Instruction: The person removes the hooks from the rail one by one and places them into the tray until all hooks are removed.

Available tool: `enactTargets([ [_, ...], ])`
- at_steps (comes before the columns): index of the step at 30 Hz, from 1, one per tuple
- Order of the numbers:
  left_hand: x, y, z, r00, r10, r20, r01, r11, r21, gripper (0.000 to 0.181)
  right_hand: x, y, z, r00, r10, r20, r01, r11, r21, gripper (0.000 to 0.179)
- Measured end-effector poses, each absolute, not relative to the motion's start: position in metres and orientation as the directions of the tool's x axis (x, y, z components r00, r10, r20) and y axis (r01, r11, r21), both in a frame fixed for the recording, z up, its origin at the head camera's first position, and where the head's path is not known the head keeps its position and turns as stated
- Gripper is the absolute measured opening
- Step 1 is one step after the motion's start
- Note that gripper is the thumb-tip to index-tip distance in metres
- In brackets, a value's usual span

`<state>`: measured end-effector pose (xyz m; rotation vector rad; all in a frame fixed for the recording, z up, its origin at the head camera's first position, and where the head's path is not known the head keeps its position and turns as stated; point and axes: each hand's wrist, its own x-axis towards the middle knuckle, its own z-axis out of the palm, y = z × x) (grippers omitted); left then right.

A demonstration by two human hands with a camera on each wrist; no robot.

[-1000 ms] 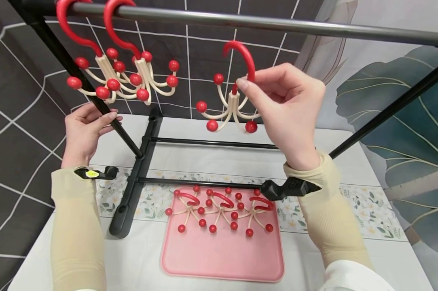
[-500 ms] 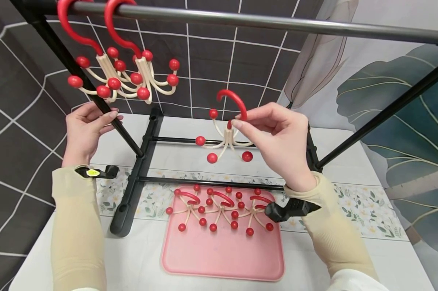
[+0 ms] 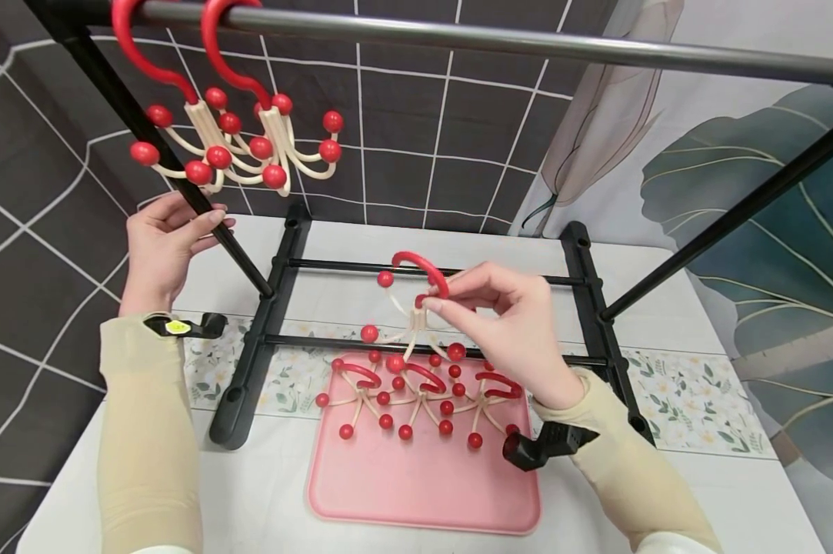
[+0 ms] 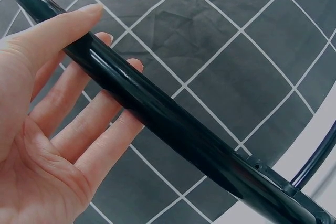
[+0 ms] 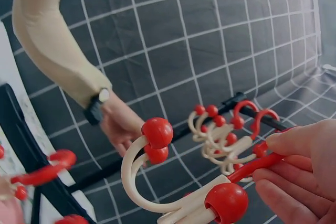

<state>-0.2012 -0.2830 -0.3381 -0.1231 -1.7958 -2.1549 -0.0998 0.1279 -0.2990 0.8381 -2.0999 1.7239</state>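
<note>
My right hand (image 3: 516, 323) pinches the red hook end of a cream multi-arm hanger (image 3: 418, 319) tipped with red balls. It holds the hanger upright, overlapping the rack's lower crossbars and the tray's back edge in the head view. Up close in the right wrist view, its curved cream arms (image 5: 131, 182) show below the thumb and fingers. My left hand (image 3: 158, 250) grips the slanted black rack post (image 4: 173, 114), thumb in front and fingers behind. Two matching hangers (image 3: 275, 138) hang from the top rail (image 3: 416, 35) near its left end.
Three more such hangers (image 3: 423, 392) lie on the back part of a pink tray (image 3: 423, 492). Black rack feet (image 3: 250, 369) stand on the white tabletop (image 3: 250, 492), left and right. A floral strip crosses the table; dark gridded cloth (image 3: 402, 138) hangs behind.
My right hand has lowered the hanger from just below the top rail to above the tray's back edge, moving slightly left. My left hand stays on the post.
</note>
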Motion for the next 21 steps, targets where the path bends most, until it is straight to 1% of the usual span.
enactTargets([
  [4,-0.201,-0.283,-0.339,-0.941,-0.2,0.274,0.305,-0.147,0.941,0.036,-0.09,0.123,-0.308,-0.791,-0.28,0.544,-0.583,0.074,-0.809,0.025],
  [8,-0.201,-0.283,-0.338,-0.942,-0.203,0.268,0.299,-0.14,0.944,0.035,-0.081,0.114,-0.314,-0.788,-0.324,0.524,-0.556,0.008,-0.831,0.028],
  [12,-0.201,-0.283,-0.338,-0.944,-0.201,0.261,0.291,-0.138,0.947,0.035,-0.07,0.106,-0.319,-0.775,-0.371,0.512,-0.528,-0.067,-0.847,0.027],
  [16,-0.202,-0.283,-0.338,-0.945,-0.197,0.259,0.289,-0.14,0.947,0.034,-0.06,0.097,-0.324,-0.747,-0.428,0.509,-0.511,-0.12,-0.851,0.023],
  [21,-0.203,-0.284,-0.339,-0.946,-0.197,0.258,0.288,-0.138,0.948,0.035,-0.055,0.084,-0.335,-0.672,-0.519,0.529,-0.506,-0.199,-0.839,0.021],
])
